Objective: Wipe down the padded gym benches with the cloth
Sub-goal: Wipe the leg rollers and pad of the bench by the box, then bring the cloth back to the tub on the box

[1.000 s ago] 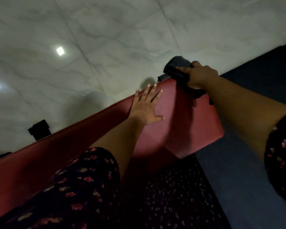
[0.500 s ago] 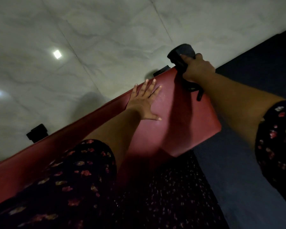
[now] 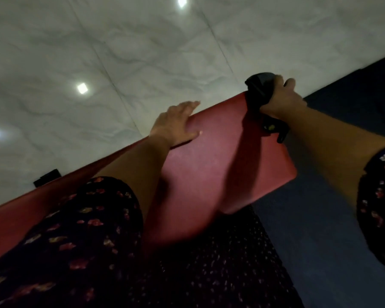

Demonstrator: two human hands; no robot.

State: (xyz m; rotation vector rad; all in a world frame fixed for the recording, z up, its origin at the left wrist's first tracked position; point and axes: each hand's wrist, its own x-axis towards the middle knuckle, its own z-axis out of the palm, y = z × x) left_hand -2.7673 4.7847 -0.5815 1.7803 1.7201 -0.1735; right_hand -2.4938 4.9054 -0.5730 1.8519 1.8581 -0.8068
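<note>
A long red padded bench (image 3: 220, 165) runs from the lower left to the upper right of the head view. My left hand (image 3: 176, 125) rests on its far edge, fingers straight over the side and thumb on the top. My right hand (image 3: 280, 101) grips a dark cloth (image 3: 257, 87) at the far right corner of the bench pad. A loose end of the cloth (image 3: 276, 130) hangs below my wrist.
Pale marbled floor tiles (image 3: 142, 52) lie beyond the bench, with bright light reflections. A dark blue mat (image 3: 320, 218) covers the floor to the right. A black bench foot (image 3: 46, 177) shows at the left. My floral dress fills the bottom.
My left hand slid from the top of the pad to its far edge, fingers now over the side. My right hand with the cloth stayed at the corner. The camera tilted.
</note>
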